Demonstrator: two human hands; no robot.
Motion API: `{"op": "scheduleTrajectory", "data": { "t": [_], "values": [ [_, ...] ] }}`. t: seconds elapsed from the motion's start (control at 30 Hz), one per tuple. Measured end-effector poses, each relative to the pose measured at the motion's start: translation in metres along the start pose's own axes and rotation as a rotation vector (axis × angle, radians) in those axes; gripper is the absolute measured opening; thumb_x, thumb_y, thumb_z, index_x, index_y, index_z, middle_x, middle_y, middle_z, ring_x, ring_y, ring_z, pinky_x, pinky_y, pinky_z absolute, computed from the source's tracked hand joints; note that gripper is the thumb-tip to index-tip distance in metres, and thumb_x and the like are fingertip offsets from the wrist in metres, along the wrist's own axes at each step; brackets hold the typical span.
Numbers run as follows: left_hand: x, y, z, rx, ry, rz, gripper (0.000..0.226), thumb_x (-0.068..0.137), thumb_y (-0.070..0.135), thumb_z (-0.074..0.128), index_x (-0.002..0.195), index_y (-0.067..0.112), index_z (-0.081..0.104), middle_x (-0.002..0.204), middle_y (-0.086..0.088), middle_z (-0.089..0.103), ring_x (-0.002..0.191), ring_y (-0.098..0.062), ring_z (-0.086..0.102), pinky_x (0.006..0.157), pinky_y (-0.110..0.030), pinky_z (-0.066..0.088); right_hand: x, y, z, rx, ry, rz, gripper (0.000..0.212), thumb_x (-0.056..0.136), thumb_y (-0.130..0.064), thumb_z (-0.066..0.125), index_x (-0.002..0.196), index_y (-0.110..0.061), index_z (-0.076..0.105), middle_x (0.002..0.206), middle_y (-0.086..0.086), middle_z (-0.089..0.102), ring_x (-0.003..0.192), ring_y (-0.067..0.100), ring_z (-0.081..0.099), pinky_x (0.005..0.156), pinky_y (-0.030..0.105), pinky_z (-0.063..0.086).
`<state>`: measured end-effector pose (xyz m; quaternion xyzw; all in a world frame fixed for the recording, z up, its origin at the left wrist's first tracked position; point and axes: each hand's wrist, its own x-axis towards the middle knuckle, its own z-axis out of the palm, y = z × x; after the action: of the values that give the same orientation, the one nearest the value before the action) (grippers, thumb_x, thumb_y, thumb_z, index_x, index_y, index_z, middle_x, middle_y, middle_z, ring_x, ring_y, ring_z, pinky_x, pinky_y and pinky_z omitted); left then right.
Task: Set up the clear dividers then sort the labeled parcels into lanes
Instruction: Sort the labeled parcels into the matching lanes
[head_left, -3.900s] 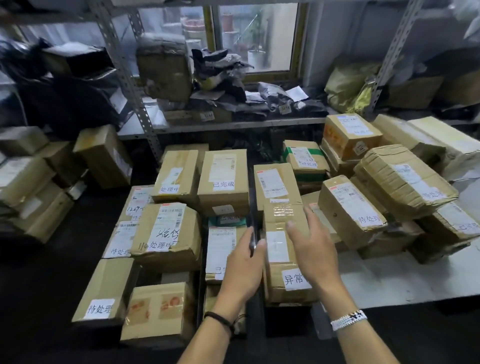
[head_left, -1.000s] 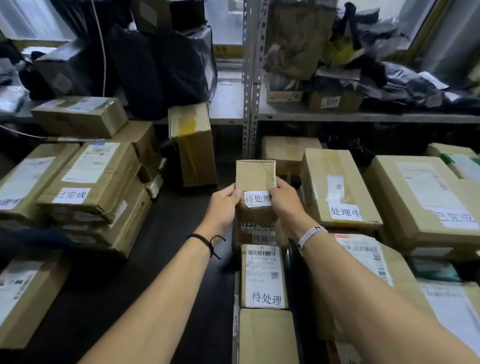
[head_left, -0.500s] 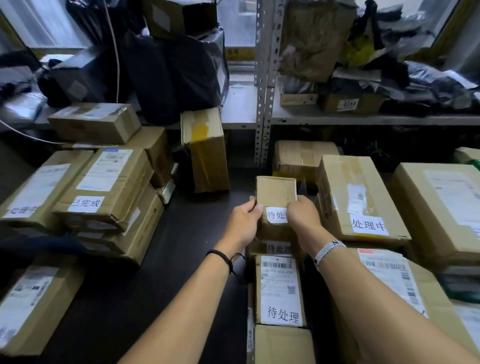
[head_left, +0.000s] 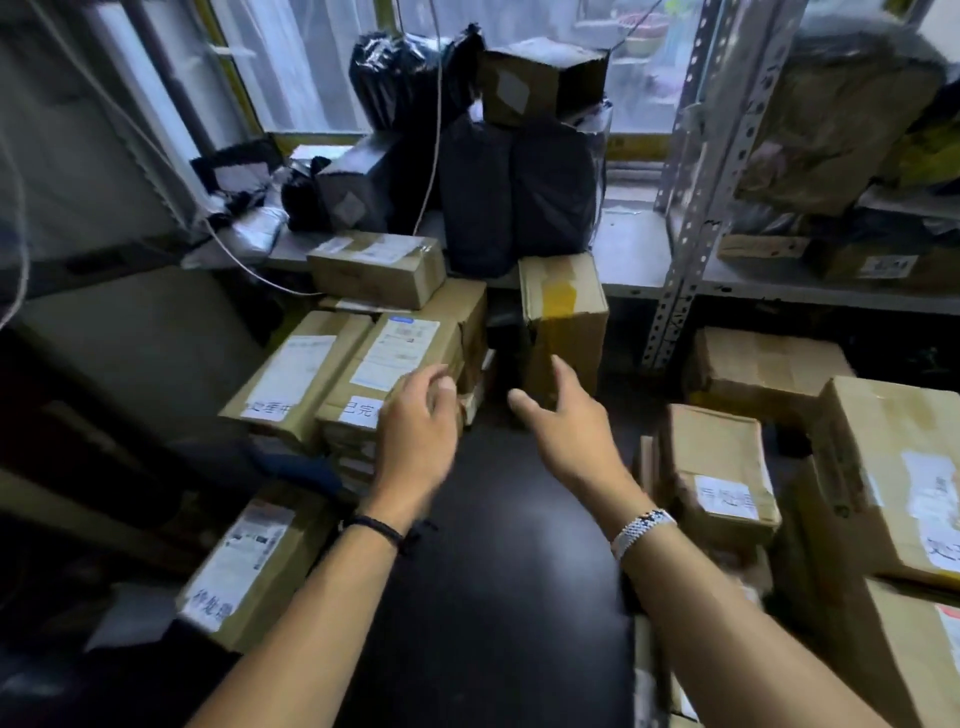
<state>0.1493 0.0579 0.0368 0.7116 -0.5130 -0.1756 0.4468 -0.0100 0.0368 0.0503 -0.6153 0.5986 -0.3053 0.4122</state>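
Head view. Left hand (head_left: 421, 434), black cord wristband (head_left: 374, 527), fingers loosely curled, holding nothing; it hovers at the near right corner of a stack of brown cardboard parcels with white labels (head_left: 363, 374). Contact not resolvable (blur). The stacked parcels lie flat, long axes running away and rightward, labelled ends toward the camera. Right hand (head_left: 566, 423), silver link bracelet (head_left: 641, 530), fingers spread, empty, above the dark tabletop (head_left: 493, 561), fingertips toward an upright brown box with yellow tape (head_left: 563, 312). Small flat brown parcel with a white label (head_left: 719, 467) lies right of the right wrist, long axis away from the camera, label at near end.
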Motion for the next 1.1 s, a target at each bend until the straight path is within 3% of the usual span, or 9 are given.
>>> {"op": "scheduleTrajectory", "data": {
  "t": [0.07,0.17,0.27,0.37,0.53,0.7,0.87,0.97,1.1],
  "values": [
    [0.021,-0.022,-0.032,0.162,0.089,0.021,0.03,0.1,0.015,0.05,0.126,0.01,0.064,0.131,-0.009,0.062,0.125,-0.027,0.053,0.109,-0.038,0.039,0.012,-0.017,0.043,0.198,-0.111,0.103,0.073,0.101,-0.04,0.06,0.161,-0.017,0.026,0.16,0.005,0.041,0.148,0.023,0.037,0.117,0.031,0.03],
    [0.046,-0.051,-0.058,0.289,0.008,-0.076,0.038,0.102,0.013,0.044,0.139,0.007,0.054,0.145,-0.009,0.052,0.136,-0.027,0.04,0.114,-0.034,0.028,0.03,-0.022,0.103,0.313,-0.168,0.187,0.073,0.089,-0.055,0.055,0.156,-0.029,0.039,0.153,-0.001,0.052,0.139,0.023,0.049,0.118,0.041,0.037],
    [0.058,-0.069,-0.064,0.309,-0.056,-0.129,0.044,0.102,0.011,0.041,0.146,0.009,0.047,0.153,-0.006,0.045,0.142,-0.023,0.034,0.117,-0.03,0.023,0.051,-0.006,0.147,0.399,-0.175,0.197,0.088,0.071,-0.07,0.046,0.153,-0.041,0.036,0.154,-0.007,0.05,0.139,0.024,0.05,0.114,0.047,0.042],
    [0.06,-0.075,-0.062,0.264,-0.055,-0.153,0.045,0.103,0.011,0.039,0.148,0.012,0.046,0.155,-0.002,0.043,0.144,-0.02,0.031,0.12,-0.034,0.022,0.059,-0.003,0.161,0.464,-0.153,0.206,0.084,0.072,-0.071,0.045,0.152,-0.047,0.034,0.152,-0.009,0.051,0.135,0.023,0.053,0.112,0.049,0.046],
    [0.054,-0.072,-0.069,-0.055,-0.06,-0.222,0.045,0.103,0.006,0.039,0.142,0.024,0.054,0.141,0.004,0.055,0.124,-0.016,0.053,0.103,-0.037,0.051,0.047,-0.016,0.148,0.486,-0.137,0.224,0.05,0.09,-0.055,0.042,0.14,-0.052,0.046,0.123,-0.008,0.071,0.106,0.023,0.072,0.08,0.049,0.064],
    [0.042,-0.066,-0.069,-0.195,-0.06,-0.233,0.046,0.1,0.011,0.047,0.139,0.033,0.058,0.131,0.009,0.064,0.118,-0.014,0.061,0.096,-0.04,0.057,0.036,-0.011,0.13,0.537,-0.112,0.15,0.045,0.099,-0.051,0.043,0.144,-0.052,0.045,0.124,-0.014,0.071,0.109,0.014,0.071,0.094,0.048,0.059],
    [0.016,-0.034,-0.064,-0.398,-0.044,-0.269,0.049,0.098,0.01,0.052,0.143,0.03,0.053,0.121,0.011,0.069,0.101,-0.001,0.067,0.076,-0.015,0.056,0.017,-0.005,0.092,0.573,-0.122,0.076,0.042,0.108,-0.036,0.043,0.148,-0.047,0.044,0.126,-0.013,0.071,0.111,0.01,0.071,0.098,0.046,0.058],
    [-0.003,-0.011,-0.052,-0.489,-0.06,-0.301,0.049,0.096,0.007,0.054,0.139,0.031,0.056,0.106,0.011,0.074,0.093,-0.004,0.072,0.074,-0.021,0.058,-0.002,0.001,0.062,0.553,-0.106,0.073,0.046,0.104,-0.043,0.045,0.149,-0.046,0.043,0.132,-0.012,0.068,0.116,0.011,0.068,0.102,0.049,0.055],
    [-0.032,0.031,-0.031,-0.547,-0.129,-0.291,0.047,0.092,0.002,0.057,0.136,0.019,0.062,0.095,0.011,0.078,0.093,-0.01,0.074,0.085,-0.034,0.059,-0.037,0.011,0.004,0.473,-0.032,0.04,0.042,0.102,-0.049,0.042,0.144,-0.049,0.047,0.126,-0.015,0.07,0.111,0.009,0.07,0.099,0.047,0.057]
  ]
}}
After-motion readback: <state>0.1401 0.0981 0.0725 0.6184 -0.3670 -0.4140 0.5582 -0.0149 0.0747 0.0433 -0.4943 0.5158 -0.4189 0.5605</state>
